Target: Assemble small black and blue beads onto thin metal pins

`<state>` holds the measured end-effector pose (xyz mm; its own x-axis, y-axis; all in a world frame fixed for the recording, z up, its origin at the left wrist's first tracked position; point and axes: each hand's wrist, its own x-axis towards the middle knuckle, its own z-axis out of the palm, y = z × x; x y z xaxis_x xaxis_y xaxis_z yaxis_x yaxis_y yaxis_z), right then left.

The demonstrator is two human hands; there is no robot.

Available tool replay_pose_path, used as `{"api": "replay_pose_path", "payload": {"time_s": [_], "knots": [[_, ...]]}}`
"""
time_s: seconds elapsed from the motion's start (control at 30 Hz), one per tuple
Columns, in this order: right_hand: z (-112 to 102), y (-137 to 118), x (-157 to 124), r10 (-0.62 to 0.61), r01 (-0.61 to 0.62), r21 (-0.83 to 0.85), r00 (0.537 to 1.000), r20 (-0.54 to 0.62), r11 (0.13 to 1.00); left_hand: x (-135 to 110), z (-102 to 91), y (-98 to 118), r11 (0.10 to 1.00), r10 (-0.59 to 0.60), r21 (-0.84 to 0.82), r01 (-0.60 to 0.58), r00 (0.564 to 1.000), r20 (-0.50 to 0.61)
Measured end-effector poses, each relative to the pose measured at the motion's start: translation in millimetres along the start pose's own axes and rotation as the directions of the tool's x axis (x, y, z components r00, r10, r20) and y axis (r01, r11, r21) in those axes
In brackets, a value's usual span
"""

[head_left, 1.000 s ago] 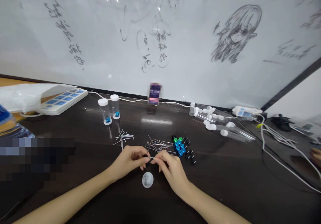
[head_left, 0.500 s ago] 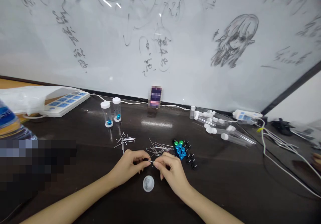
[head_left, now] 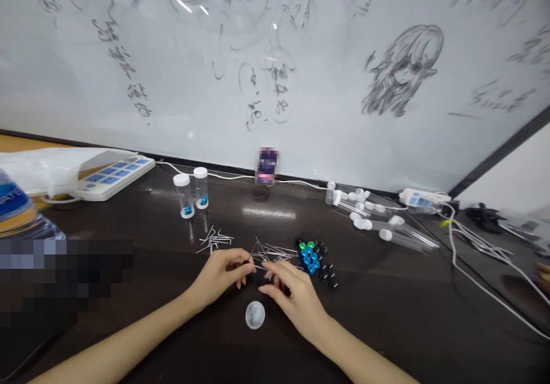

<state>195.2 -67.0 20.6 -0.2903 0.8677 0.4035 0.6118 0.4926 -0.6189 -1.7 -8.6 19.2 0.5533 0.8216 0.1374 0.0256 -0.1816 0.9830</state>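
Note:
Just left of centre, my left hand [head_left: 223, 274] pinches a thin metal rod [head_left: 259, 267] between thumb and fingers. A small dark piece shows at its fingertips, too small to name. My right hand [head_left: 296, 295] is beside the rod's free end, thumb and index finger apart; whether the index finger touches the rod I cannot tell. Behind the hands lies a pile of thin metal rods [head_left: 277, 252]. Small blue round parts [head_left: 310, 259], green ones [head_left: 306, 245] and black ones [head_left: 330, 273] sit right of it. A small round translucent dish [head_left: 255, 315] stands in front of the hands.
Bent metal pieces [head_left: 217, 238] lie left of the rods. Two clear capped tubes [head_left: 201, 188] with blue parts inside stand behind. More clear tubes [head_left: 365, 209] lie back right. A power strip [head_left: 114, 179], phone-like pixelated object [head_left: 267, 166], water bottle [head_left: 19, 212] and cables [head_left: 464, 269] surround the work.
My right thumb has come away from the index finger, so the right pinch has opened. Both hands have shifted slightly; the left still holds the rod.

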Motion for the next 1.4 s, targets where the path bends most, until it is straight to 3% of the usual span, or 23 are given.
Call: {"api": "replay_pose_path", "payload": {"time_s": [0.17,0.43,0.67,0.9,1.4], "knots": [[-4,5,0,-0.167,0.165,-0.156,0.986,0.001,0.974,3,-4.2,-2,0.997,-0.009,-0.079,0.009,1.0,-0.007],[-8,4,0,-0.28,0.272,-0.181,0.96,-0.019,0.945,2,-1.2,-1,0.996,-0.022,-0.084,0.023,1.0,0.014],[-10,4,-1,-0.212,0.214,-0.133,0.977,0.022,0.968,2,-0.7,-8,0.991,-0.035,-0.13,0.038,0.999,0.025],[-8,3,-1,-0.042,0.041,0.043,0.999,0.019,0.998,2,-0.3,-11,0.992,-0.031,-0.125,0.033,0.999,0.019],[-2,5,1,0.061,-0.064,0.157,0.998,0.022,0.985,0,-0.2,-3,1.0,0.003,-0.02,-0.002,0.999,0.051]]}}
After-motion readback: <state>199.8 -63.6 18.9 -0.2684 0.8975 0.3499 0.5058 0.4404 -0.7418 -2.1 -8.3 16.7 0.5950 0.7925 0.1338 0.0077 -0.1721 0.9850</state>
